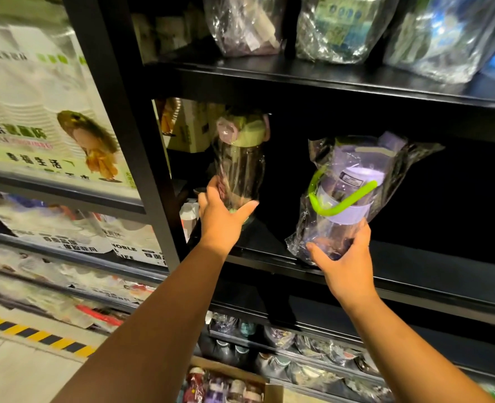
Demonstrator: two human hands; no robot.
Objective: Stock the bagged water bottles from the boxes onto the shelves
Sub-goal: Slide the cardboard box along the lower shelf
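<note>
Standing upright at the left end of the middle shelf (420, 269), a bagged bottle with a green lid (242, 158) has its lower part in the left hand (223, 221), fingers curled round its left side and thumb spread under its right; whether its base rests on the shelf cannot be told. To its right, well apart, a bagged purple bottle with a green strap (349, 190) leans with its top toward the right, its bottom over the shelf's front edge. The right hand (346, 260) grips it from below, thumb on the left of the base and fingers wrapped up the right side, the loose bag crumpled beside the thumb. On the upper shelf (313, 78) stand more bagged bottles (336, 27). Below, a lower shelf holds further bottles (281, 338), and an open cardboard box (272, 388) with bottles sits at the bottom edge, between the two forearms. A blurred poster (51, 135) hangs at the left, above yellow-and-black floor tape (37, 335).
</note>
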